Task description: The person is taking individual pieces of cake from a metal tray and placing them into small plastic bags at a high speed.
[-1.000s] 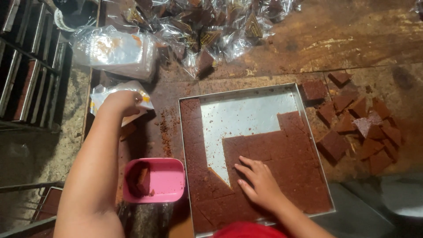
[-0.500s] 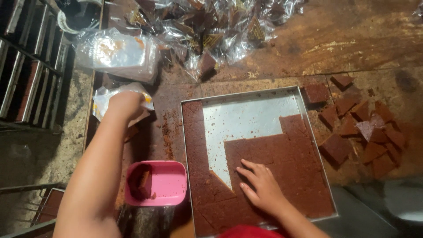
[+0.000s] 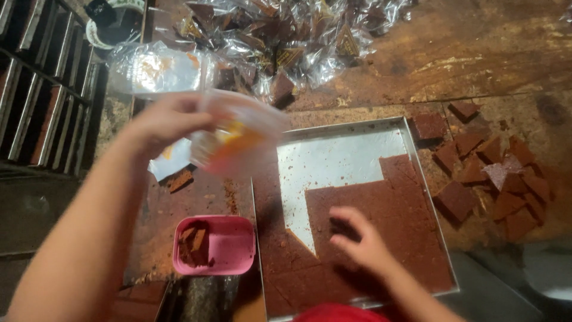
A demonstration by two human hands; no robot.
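Left hand raised above the bench, fingers closed on a clear plastic wrapper with an orange print, blurred by motion, hanging over the near-left corner of the metal tray. Right hand lying low on the brown slab in the tray, fingers loosely curled and narrow, tips touching the cut surface near the inner corner of the bare metal (whether a piece is pinched underneath cannot be told). Wrapper judged very light, limp and slick, likely to crumple or slip; best pinched at the open edge between thumb and forefinger, as now. Slab judged soft, dense and crumbly, scored into squares; a single square probably best lifted from its free cut edge beside the bare metal, with support underneath, not squeezed across the middle. To the right of the tray, loose cut pieces scattered on the bench, some touching one another. Near the tray's left side, a pink container holding a few brown scraps. At the far side, a heap of wrapped pieces in shiny film and a stack of flat clear wrappers. Crumbs and one small fragment on the bench below the left hand.
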